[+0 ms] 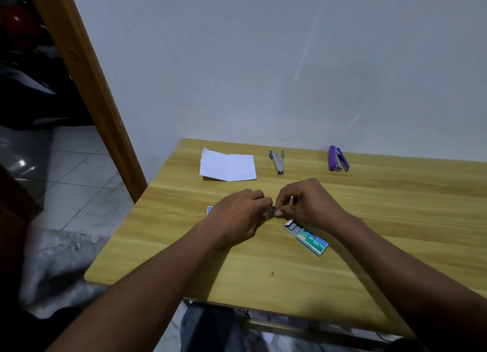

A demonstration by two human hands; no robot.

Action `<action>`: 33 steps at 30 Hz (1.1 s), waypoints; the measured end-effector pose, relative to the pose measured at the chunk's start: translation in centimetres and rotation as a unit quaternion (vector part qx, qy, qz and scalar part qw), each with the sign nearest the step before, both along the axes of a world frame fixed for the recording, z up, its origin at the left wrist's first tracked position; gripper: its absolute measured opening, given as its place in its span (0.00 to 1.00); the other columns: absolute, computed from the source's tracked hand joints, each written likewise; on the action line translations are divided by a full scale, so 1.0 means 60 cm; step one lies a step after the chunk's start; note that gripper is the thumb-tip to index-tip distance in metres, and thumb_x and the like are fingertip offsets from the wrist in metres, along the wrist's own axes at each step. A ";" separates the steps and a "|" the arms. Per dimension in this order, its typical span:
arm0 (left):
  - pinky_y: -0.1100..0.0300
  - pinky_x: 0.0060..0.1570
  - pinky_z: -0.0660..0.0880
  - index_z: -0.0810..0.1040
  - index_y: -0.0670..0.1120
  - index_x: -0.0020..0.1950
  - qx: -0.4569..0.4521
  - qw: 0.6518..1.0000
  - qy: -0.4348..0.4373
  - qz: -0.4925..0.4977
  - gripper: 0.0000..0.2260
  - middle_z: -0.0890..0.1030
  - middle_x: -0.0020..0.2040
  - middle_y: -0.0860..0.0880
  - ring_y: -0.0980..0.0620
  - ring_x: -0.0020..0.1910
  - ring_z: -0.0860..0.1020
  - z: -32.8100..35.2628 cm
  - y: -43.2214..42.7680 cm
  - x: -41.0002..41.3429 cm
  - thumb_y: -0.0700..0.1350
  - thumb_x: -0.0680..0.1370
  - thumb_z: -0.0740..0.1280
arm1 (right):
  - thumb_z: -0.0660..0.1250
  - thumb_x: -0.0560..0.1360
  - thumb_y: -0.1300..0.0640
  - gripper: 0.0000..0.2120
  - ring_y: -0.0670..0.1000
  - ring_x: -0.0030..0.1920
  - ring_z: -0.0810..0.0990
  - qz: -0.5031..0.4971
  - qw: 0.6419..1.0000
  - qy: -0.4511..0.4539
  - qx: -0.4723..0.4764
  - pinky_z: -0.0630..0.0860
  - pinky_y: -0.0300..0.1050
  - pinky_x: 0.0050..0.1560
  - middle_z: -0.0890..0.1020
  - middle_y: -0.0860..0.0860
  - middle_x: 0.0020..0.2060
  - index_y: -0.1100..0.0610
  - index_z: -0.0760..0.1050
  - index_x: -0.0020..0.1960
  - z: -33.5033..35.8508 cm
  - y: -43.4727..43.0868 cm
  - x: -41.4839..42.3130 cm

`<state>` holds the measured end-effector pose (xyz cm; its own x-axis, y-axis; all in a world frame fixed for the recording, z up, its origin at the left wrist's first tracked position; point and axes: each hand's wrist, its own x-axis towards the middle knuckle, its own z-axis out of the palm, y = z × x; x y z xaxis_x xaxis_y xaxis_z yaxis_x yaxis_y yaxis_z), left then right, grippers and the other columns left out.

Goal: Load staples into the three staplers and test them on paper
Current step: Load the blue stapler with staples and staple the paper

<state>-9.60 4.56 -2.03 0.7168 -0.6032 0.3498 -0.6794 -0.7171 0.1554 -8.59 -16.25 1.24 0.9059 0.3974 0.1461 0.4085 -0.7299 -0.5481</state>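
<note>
1st: 1 wooden table (369, 193) fills the view, set against a pale wall (290, 61). What is largest on it?

2nd: The 2 hands. The left hand (237, 214) and the right hand (311, 204) meet at the table's middle, knuckles up.

1st: And behind them?

2nd: 1 folded white paper (228, 167) lies far left. Nearer, the staple box (309, 239) lies just beside the right wrist. Its tray is slid partly out at the end toward the hands, showing grey staples.

1st: The staplers?

2nd: 2 show clearly. The purple stapler (338, 159) lies near the far edge. The green stapler (278, 163) lies between it and the paper. Both have their arms spread. 1 blue edge (210, 209) peeks out at the left hand's outer side; I cannot tell what it is.

1st: The grip?

2nd: The right thumb and fingers pinch 1 small dark metal piece (272, 209). The left fingers curl round its other end. Whether it is a staple strip or a stapler's nose, I cannot tell.
</note>
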 end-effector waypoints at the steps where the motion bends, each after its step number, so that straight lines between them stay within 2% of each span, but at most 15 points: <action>1: 0.51 0.37 0.75 0.75 0.50 0.55 0.000 1.000 0.000 0.000 0.06 0.77 0.48 0.50 0.51 0.43 0.72 0.000 0.000 0.000 0.48 0.79 0.66 | 0.80 0.67 0.58 0.05 0.40 0.33 0.79 0.002 1.000 -0.006 -0.008 0.72 0.34 0.33 0.83 0.44 0.33 0.52 0.85 0.39 0.000 0.000 0.001; 3: 0.50 0.38 0.76 0.75 0.50 0.55 -0.001 1.000 0.000 0.000 0.06 0.77 0.49 0.51 0.51 0.43 0.72 -0.001 0.000 0.000 0.48 0.79 0.66 | 0.80 0.67 0.57 0.05 0.43 0.33 0.80 0.011 0.999 -0.025 -0.025 0.75 0.41 0.35 0.84 0.45 0.32 0.51 0.85 0.39 -0.002 0.000 0.002; 9: 0.50 0.39 0.76 0.75 0.50 0.57 0.007 1.000 -0.001 0.006 0.08 0.77 0.51 0.51 0.50 0.45 0.73 -0.003 0.000 0.000 0.49 0.79 0.66 | 0.79 0.69 0.54 0.04 0.45 0.34 0.80 0.047 0.994 -0.076 -0.057 0.75 0.43 0.35 0.86 0.47 0.34 0.52 0.86 0.42 -0.007 0.000 0.003; 12: 0.51 0.40 0.76 0.75 0.50 0.59 0.014 1.000 -0.002 0.008 0.09 0.78 0.52 0.51 0.51 0.46 0.73 -0.003 -0.001 0.000 0.48 0.79 0.66 | 0.79 0.69 0.54 0.04 0.45 0.35 0.80 0.047 0.994 -0.084 -0.050 0.76 0.43 0.36 0.86 0.47 0.35 0.52 0.87 0.43 -0.007 -0.001 0.001; 18: 0.51 0.39 0.77 0.74 0.51 0.59 0.013 1.000 -0.007 0.008 0.09 0.77 0.51 0.52 0.52 0.45 0.73 -0.006 -0.001 0.002 0.48 0.79 0.67 | 0.79 0.69 0.55 0.04 0.45 0.37 0.83 0.034 0.995 -0.095 0.003 0.81 0.50 0.39 0.86 0.46 0.37 0.52 0.86 0.43 -0.018 -0.009 -0.005; 33: 0.50 0.38 0.77 0.74 0.51 0.58 0.014 1.000 -0.012 0.010 0.08 0.77 0.51 0.51 0.50 0.45 0.73 -0.009 -0.001 0.004 0.49 0.80 0.66 | 0.78 0.71 0.53 0.05 0.46 0.38 0.82 0.067 0.992 -0.089 -0.062 0.79 0.48 0.40 0.87 0.47 0.38 0.52 0.87 0.45 -0.010 -0.004 0.003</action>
<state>-9.34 4.52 -2.56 0.7208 -0.5980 0.3505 -0.6676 -0.7349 0.1191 -8.44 -16.49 0.63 0.8077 0.5379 0.2415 0.5891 -0.7197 -0.3673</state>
